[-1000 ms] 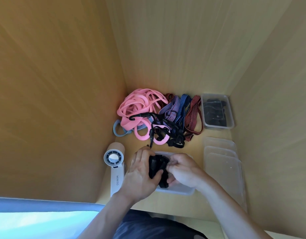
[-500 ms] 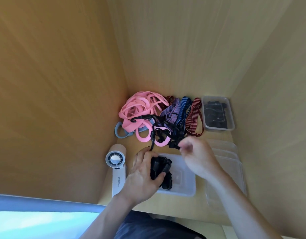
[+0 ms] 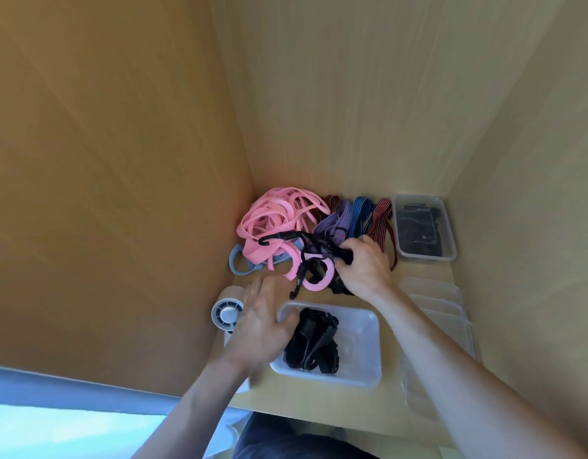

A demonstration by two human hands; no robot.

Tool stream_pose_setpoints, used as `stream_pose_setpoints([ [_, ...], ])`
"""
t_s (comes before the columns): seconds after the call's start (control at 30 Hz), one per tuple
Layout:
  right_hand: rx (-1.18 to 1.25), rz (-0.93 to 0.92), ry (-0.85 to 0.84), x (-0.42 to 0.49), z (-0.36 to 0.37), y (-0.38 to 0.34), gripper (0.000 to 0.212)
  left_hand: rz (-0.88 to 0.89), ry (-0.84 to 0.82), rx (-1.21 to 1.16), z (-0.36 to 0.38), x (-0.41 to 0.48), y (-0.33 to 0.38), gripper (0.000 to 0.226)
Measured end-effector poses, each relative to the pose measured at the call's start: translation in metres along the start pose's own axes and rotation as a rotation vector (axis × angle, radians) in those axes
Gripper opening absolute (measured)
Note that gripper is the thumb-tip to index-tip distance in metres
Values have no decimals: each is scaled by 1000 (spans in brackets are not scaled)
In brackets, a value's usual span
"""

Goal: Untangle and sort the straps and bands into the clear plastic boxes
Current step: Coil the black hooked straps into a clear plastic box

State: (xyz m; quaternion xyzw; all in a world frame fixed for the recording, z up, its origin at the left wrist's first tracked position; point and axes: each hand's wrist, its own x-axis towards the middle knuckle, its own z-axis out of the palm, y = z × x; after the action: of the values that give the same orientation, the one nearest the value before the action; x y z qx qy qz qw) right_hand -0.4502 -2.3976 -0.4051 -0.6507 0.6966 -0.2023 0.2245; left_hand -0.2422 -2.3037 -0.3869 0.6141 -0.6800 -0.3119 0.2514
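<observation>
Clutching tangled black straps [image 3: 314, 241], right grip [image 3: 365, 270].

Soft warm daylight, bright glare lower left, wide-angle edge stretch, slight motion blur.

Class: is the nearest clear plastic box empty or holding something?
Holding something: a bundle of black straps lies in the left half of the clear plastic box.
</observation>
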Motion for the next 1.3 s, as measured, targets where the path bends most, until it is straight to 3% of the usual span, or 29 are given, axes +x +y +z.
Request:
stream_pose_setpoints([
  [0.13, 261, -30, -35, 4, -27, -16, 15, -6, 56, -37, -6, 27, 1, 39],
  [0.27, 348, -160, -63, 8, -52, -30, 18, -16, 100, -123, -10, 59, 13, 54],
  [0.37, 319, -235, -99, 12, -71, -41, 23, -17, 65, -152, -14, 86, 20, 85],
  [0.47, 289, -280, -89, 12, -92, -56, 26, 40, -71, -90, -25, 108, 31, 108],
  [0.53, 325, -301, -71, 12, -107, -67, 26, 65, -162, -126, -31, 120, 42, 93],
  [0.6, 393, -326, -52, 11, -122, -78, 24, 16, -215, -180, -33, 127, 50, 62],
  [0.67, 452, -350, -19, 10, -138, -86, 21, 8, -211, -181, -33, 132, 54, 35],
  [0.73, 483, -365, 25, 9, -152, -91, 19, -5, -219, -247, -33, 135, 59, 23],
  [0.87, 570, -344, 61, 7, -174, -94, 19, 5, -256, -462, -37, 133, 75, 32],
  [0.97, 620, -317, 44, 4, -187, -94, 21, -12, -301, -767, -38, 133, 89, 61],
  [1.07, 641, -283, 50, 5, -195, -90, 19, -36, -382, -940, -41, 131, 108, 59],
  [1.13, 618, -263, 60, 7, -198, -88, 16, 9, -467, -1012, -42, 131, 119, 56],
  [1.2, 577, -238, 81, 8, -198, -85, 15, 27, -542, -1056, -42, 131, 126, 74],
  [1.3, 498, -209, 133, 11, -195, -82, 15, 76, -578, -919, -43, 129, 136, 77],
])
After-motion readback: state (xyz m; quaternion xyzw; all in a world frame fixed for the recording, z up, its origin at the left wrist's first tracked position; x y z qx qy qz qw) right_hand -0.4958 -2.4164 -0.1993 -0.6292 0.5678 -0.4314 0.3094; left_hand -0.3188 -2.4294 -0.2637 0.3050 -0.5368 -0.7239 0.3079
